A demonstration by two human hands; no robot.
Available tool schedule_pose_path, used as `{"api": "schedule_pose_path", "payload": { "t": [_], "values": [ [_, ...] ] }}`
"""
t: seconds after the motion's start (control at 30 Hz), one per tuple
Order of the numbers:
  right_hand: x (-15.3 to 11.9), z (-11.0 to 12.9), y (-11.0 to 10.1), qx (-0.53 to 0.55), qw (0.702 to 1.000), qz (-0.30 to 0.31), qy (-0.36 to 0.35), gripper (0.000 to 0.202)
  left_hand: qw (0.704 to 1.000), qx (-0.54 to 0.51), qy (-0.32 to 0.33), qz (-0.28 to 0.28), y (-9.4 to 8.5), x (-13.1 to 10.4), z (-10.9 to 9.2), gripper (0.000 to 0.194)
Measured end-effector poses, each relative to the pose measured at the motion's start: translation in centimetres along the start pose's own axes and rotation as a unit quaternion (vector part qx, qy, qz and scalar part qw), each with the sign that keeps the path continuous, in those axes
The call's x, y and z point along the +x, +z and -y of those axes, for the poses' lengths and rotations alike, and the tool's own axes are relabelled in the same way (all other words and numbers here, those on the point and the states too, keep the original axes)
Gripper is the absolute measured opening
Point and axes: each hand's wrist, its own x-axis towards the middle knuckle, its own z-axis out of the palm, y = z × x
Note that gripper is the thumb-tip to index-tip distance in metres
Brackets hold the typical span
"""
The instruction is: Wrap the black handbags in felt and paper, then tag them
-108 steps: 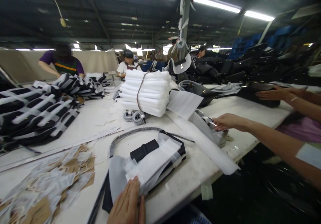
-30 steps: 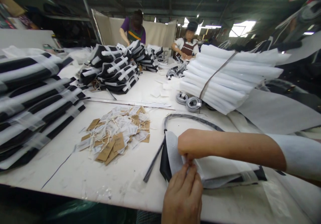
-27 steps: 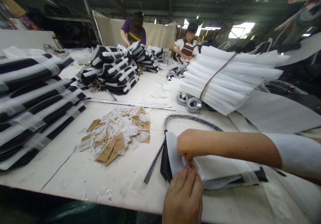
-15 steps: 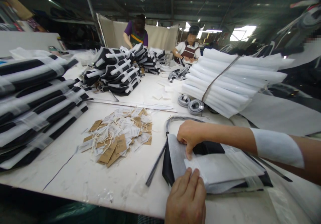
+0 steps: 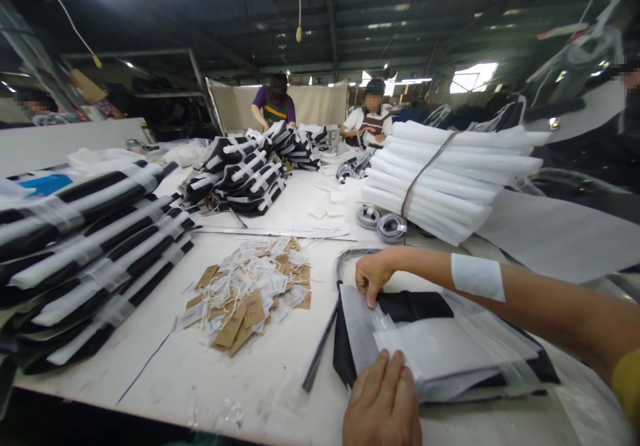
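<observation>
In front of me lies a flat black bag (image 5: 342, 356), partly covered by white padding sheets (image 5: 450, 346) and a band of clear plastic (image 5: 500, 339). My right hand (image 5: 374, 274) is closed at the upper left of the bag, its thumb and curled fingers pinching the upper edge of a white sheet (image 5: 359, 323). My left hand (image 5: 384, 403) rests lower down, its fingers extended and lying on the white sheet and plastic. A grey wrapped handle (image 5: 345, 256) loops out behind the right hand, with a dark strip (image 5: 320, 349) beside the bag.
A pile of brown and white tags with strings (image 5: 250, 299) lies left of the bag. Stacks of wrapped black bags (image 5: 100, 266) stand further left. Coiled grey cords (image 5: 391, 228) sit by a strapped bundle of white rolls (image 5: 430, 179). Two people (image 5: 277, 106) work across the table.
My view has tilted up, so the table things sit lower in the picture. My right hand still pinches the sheet edge, its forearm now angled more steeply. The left hand stays on the sheet.
</observation>
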Motion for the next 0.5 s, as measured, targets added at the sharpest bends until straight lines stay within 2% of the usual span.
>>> {"api": "schedule_pose_path", "payload": {
  "t": [0.13,0.23,0.3,0.37,0.43,0.5],
  "values": [
    [-1.4,-1.0,1.0,0.067,0.996,-0.054,-0.01,0.078,1.0,-0.004,0.003,-0.015,0.6,-0.6,-0.1,0.027],
    [-3.5,-1.1,2.2,0.1,0.991,-0.092,-0.023,0.088,0.999,-0.012,-0.024,-0.045,1.6,-1.7,-0.3,0.03],
    [-4.8,-0.6,3.4,0.103,0.989,-0.105,-0.034,0.089,0.998,-0.019,-0.035,-0.038,2.1,-2.5,-0.4,0.031],
    [-5.7,0.0,4.6,0.077,0.987,-0.136,-0.035,0.104,0.999,-0.023,-0.038,-0.016,2.3,-3.1,-0.5,0.032],
    [-5.8,0.4,5.6,0.065,0.983,-0.172,-0.027,0.121,0.999,-0.022,-0.046,-0.007,2.2,-3.4,-0.5,0.033],
    [-5.2,0.4,6.2,0.106,0.975,-0.195,-0.016,0.119,0.998,-0.019,-0.054,-0.002,2.1,-3.4,-0.5,0.033]
  ]
}}
